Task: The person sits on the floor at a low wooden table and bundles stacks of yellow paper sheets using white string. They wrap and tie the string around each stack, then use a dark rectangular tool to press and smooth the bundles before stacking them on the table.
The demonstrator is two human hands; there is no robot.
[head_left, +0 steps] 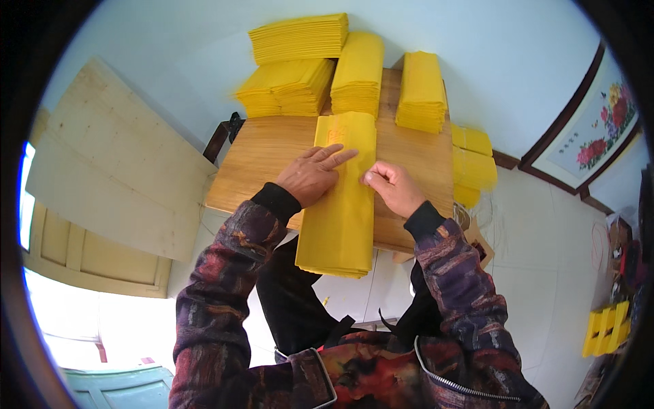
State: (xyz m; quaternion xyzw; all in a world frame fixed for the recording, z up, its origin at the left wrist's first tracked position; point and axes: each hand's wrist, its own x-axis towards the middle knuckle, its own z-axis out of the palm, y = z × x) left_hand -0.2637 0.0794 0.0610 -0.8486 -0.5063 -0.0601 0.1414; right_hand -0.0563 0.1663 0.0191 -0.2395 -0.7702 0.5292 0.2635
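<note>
Centrally, our yellow stack [337, 232], left hand [312, 176] spread flat across its left side, right hand [395, 189] curled at its right edge, hold unclear

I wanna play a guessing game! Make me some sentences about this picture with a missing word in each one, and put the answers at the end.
1. The left hand lies on a bundle whose colour is ____.
2. The right hand is at the bundle's ____ long side.
3. The table has a brown top made of ____.
4. The framed picture near the wall shows red and pink ____.

Missing words: yellow; right; wood; flowers.
</note>
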